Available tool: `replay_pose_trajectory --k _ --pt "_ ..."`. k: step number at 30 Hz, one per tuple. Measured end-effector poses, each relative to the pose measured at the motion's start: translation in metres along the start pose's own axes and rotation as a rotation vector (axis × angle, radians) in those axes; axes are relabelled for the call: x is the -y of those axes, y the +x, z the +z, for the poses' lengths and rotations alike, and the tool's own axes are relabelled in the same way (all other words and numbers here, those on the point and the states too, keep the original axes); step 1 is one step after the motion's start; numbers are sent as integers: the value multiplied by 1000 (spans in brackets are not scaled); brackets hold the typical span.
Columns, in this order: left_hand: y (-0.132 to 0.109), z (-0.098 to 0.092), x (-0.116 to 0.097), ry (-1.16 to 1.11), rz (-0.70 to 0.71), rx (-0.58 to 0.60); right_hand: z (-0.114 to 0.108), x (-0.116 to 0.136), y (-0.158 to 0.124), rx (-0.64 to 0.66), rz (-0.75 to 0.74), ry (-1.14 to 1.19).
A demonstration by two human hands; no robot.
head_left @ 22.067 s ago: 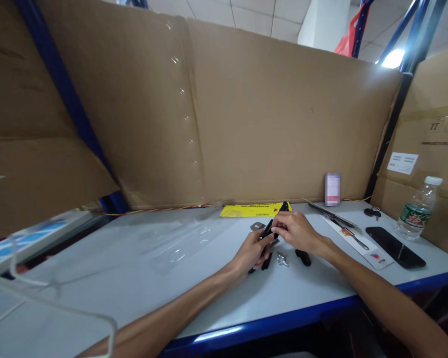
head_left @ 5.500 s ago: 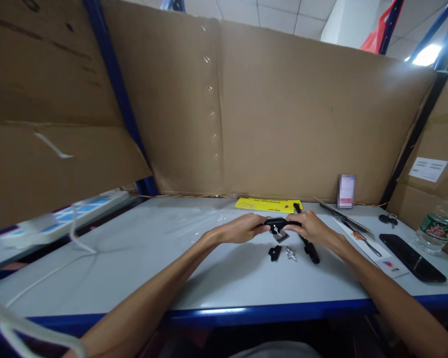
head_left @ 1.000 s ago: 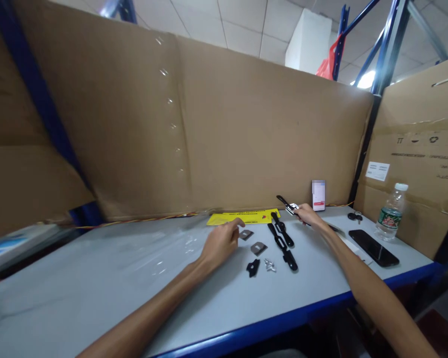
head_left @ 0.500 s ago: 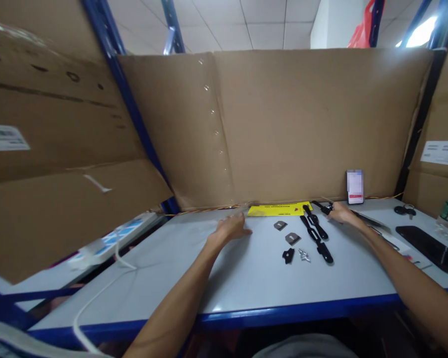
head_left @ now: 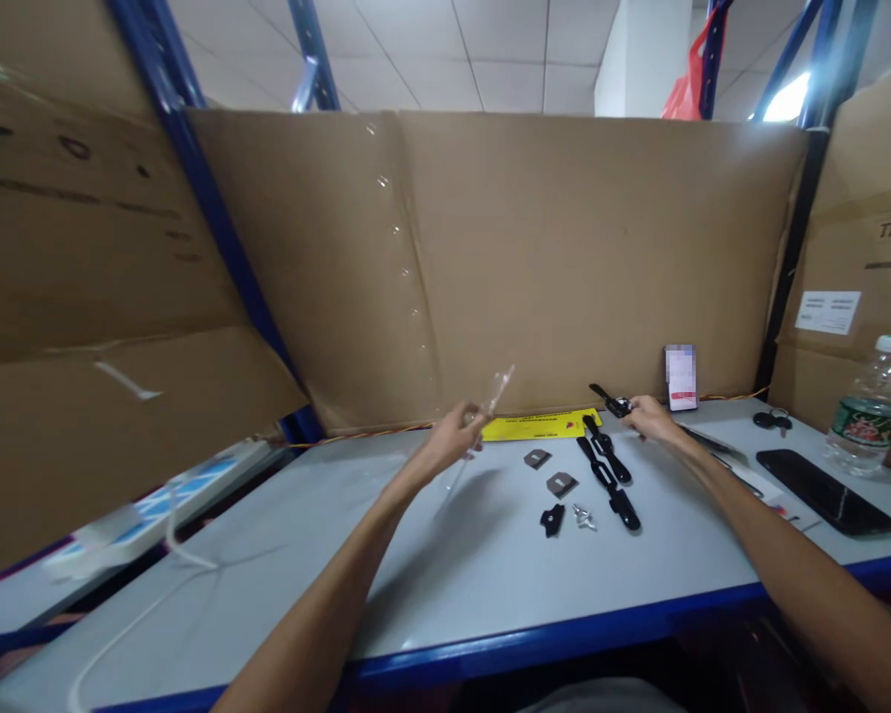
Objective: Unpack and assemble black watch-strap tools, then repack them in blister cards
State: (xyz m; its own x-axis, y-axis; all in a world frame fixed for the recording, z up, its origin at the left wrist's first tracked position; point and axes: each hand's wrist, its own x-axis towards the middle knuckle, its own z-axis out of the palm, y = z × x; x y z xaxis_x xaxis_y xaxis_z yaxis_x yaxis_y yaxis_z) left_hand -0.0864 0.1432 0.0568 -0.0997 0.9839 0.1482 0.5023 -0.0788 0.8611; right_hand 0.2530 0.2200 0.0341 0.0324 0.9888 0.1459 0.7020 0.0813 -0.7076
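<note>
Raised a little over the table, my left hand (head_left: 454, 434) pinches a clear plastic bag (head_left: 496, 394), whose thin edges catch the light. My right hand (head_left: 649, 418) grips one end of a black spokeshave (head_left: 610, 400) near the cardboard at the back; its handle sticks out to the left. Two more black spokeshave bodies (head_left: 615, 487) lie between my hands. Beside them are two grey blades (head_left: 562, 484), a small black cap (head_left: 551, 520) and several silver screws (head_left: 584, 516). A yellow printed card (head_left: 535, 426) rests behind these parts.
A lit phone (head_left: 681, 378) leans at the back. On the right are a dark phone (head_left: 824, 490), keys (head_left: 772, 420) and a water bottle (head_left: 865, 416). At left is a power strip (head_left: 185, 500) with a white cable (head_left: 130, 629). Cardboard walls (head_left: 564, 257) surround the table.
My left hand has lifted off the tabletop and now holds the clear plastic bag up. My right hand still grips the spokeshave. The whole view has shifted slightly.
</note>
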Motion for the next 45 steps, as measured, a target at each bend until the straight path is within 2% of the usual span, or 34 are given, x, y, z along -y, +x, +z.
replay_pose_trajectory --k 2,4,6,8,11,15,21,24,29,33,37,41,45 --pt "-10 9 -16 -459 -38 192 4 8 -8 -25 -52 101" --pt "-19 18 -25 -773 -50 391 6 18 -19 -129 -193 215" --pt "-25 27 -27 -940 -86 542 7 29 -32 -255 -399 287" --pt "-28 34 -24 -1012 -139 623 6 39 -44 -290 -536 286" --pt "-27 44 -18 -1054 -193 608 5 49 -55 -176 -542 286" --pt "-26 54 -14 -1117 -173 477 15 53 -62 -27 -462 304" --pt "-31 67 -14 -1161 -148 461 36 59 -80 -159 -525 -37" --pt "-28 67 -12 -1166 -151 501 34 61 -86 -203 -554 -199" --pt "-24 55 -12 -1070 -252 659 7 52 -75 -270 -609 -503" --pt "-32 50 -20 -940 -268 832 -8 47 -68 -182 -693 -698" --pt "-43 58 -28 -861 -291 958 -3 53 -75 -96 -718 -778" --pt "-53 70 -33 -844 -364 1016 7 61 -84 -118 -753 -759" --pt "-65 76 -39 -878 -395 953 10 67 -86 -152 -657 -771"
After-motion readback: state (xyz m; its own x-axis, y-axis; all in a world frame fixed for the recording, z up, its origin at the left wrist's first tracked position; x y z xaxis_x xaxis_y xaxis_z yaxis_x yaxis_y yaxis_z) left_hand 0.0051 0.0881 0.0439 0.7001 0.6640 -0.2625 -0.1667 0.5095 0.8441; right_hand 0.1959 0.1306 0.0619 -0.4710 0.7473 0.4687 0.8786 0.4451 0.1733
